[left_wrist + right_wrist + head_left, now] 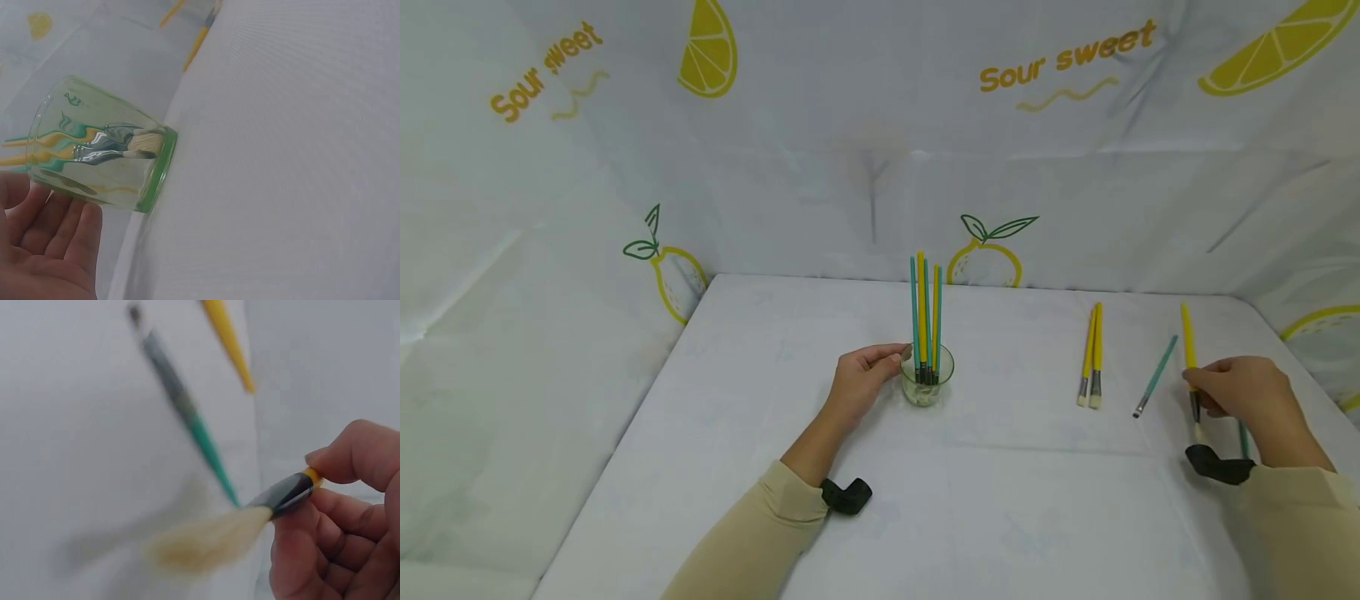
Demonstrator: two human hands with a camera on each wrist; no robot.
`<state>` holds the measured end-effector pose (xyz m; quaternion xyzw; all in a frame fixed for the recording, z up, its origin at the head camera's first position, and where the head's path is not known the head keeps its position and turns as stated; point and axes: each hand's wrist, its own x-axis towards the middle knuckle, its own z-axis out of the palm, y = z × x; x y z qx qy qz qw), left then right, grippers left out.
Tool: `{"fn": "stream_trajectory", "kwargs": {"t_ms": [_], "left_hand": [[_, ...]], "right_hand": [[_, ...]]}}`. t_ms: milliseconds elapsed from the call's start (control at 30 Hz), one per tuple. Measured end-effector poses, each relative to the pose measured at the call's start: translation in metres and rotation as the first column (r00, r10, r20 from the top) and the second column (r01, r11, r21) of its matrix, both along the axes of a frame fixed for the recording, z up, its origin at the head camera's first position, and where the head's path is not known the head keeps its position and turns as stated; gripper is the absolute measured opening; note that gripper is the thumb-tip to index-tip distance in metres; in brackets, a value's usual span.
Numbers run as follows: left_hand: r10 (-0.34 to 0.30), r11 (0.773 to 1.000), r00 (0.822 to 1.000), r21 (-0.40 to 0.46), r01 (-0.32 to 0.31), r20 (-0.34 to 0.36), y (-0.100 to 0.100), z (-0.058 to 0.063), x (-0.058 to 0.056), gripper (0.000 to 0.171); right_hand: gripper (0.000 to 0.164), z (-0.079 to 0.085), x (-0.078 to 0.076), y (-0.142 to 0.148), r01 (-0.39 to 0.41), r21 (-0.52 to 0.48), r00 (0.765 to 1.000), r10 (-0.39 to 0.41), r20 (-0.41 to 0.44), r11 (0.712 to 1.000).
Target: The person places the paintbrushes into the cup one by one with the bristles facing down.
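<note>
My left hand (857, 387) pinches the rim of a clear green-tinted glass (922, 397) between thumb and fingers. Upright in the glass, bristles down, stand several paintbrushes (921, 308) with yellow and teal handles. In the left wrist view the glass (112, 184) stands on the table, its brush heads visible through the wall. At the right side, my right hand (1251, 390) grips a yellow paintbrush (1187, 333) near its ferrule, bristles toward me. In the right wrist view its pale bristles (209, 544) are held above the table, casting a shadow.
Left of my right hand lies a teal paintbrush (1155, 377). Two yellow paintbrushes (1097, 350) lie side by side farther left. Another teal brush (1243, 437) is partly hidden under my right wrist. A lemon-print cloth (865, 125) hangs behind the white table (1000, 517).
</note>
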<state>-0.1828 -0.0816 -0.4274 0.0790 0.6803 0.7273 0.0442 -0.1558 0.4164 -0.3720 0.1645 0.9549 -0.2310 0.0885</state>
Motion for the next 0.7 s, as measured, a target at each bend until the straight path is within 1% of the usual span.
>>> {"fn": "stream_trajectory", "kwargs": {"t_ms": [100,200,400,500,567,700], "left_hand": [[0.0,1.0,1.0,0.001,0.0,-0.006,-0.001,-0.001,0.0,0.026],[0.001,1.0,1.0,0.002,-0.001,-0.006,-0.001,-0.001,0.0,0.026],[-0.003,1.0,1.0,-0.006,0.003,-0.001,-0.001,-0.002,-0.001,0.026],[-0.008,1.0,1.0,-0.002,0.008,0.006,-0.001,0.0,-0.001,0.025],[-0.008,1.0,1.0,-0.006,0.008,0.007,-0.001,0.0,-0.001,0.025],[-0.008,1.0,1.0,-0.013,0.009,0.01,-0.001,0.0,0.0,0.027]], "right_hand": [[0.055,0.009,-0.002,-0.017,-0.03,-0.075,0.998,0.025,-0.056,0.997],[0.057,0.017,-0.006,-0.042,-0.063,-0.13,0.991,0.047,-0.122,0.99],[0.053,0.03,-0.011,-0.092,-0.124,-0.187,0.968,0.077,-0.239,0.974],[0.048,0.034,-0.012,-0.113,-0.168,-0.217,0.95,0.1,-0.295,0.962],[0.045,0.036,-0.013,-0.126,-0.203,-0.254,0.937,0.113,-0.331,0.946],[0.041,0.039,-0.014,-0.154,-0.264,-0.297,0.907,0.132,-0.4,0.917]]}}
